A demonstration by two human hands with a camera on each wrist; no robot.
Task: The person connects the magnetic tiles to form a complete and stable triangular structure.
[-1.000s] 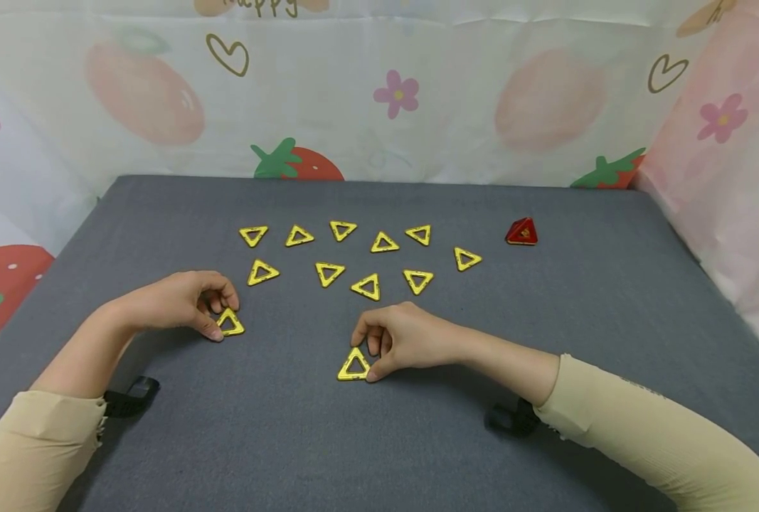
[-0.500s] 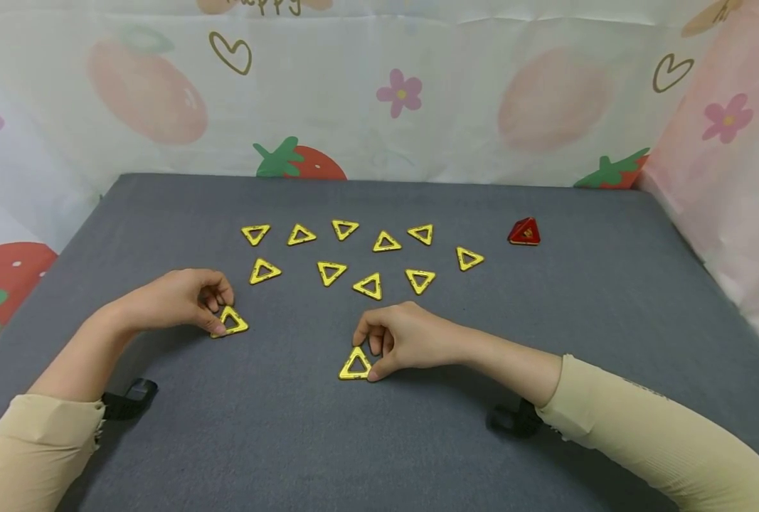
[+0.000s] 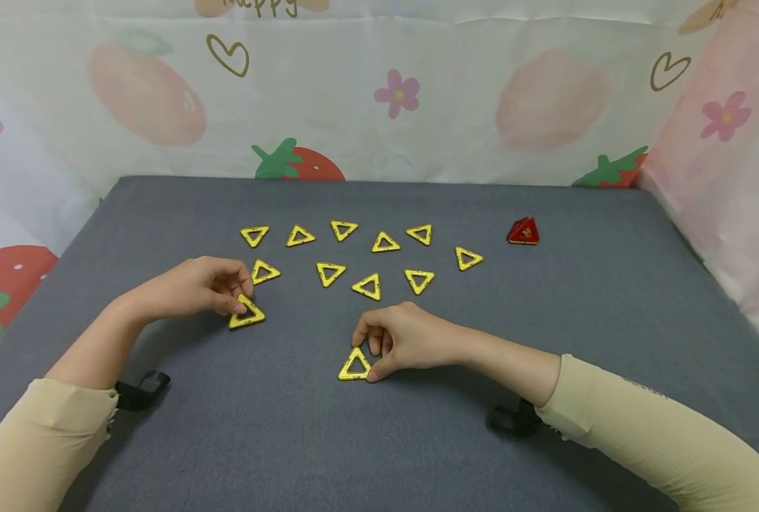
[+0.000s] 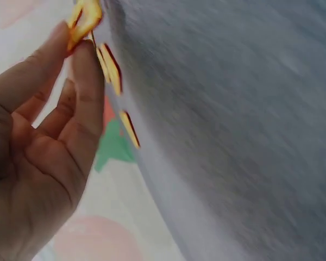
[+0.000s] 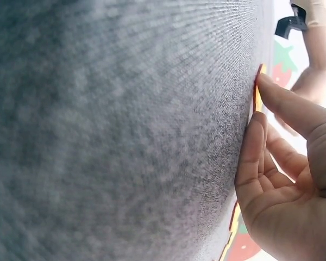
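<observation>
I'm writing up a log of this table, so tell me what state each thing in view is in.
Left hand, pinching the left triangle.
Left triangle, held; can't tell whether it touches the cloth.
Right hand, pinching the right triangle.
Right triangle, lying on the cloth.
Ten other yellow triangles, loose, flat, apart from each other.
Red pyramid-like piece, standing up.
Backdrop, hanging, creased.
</observation>
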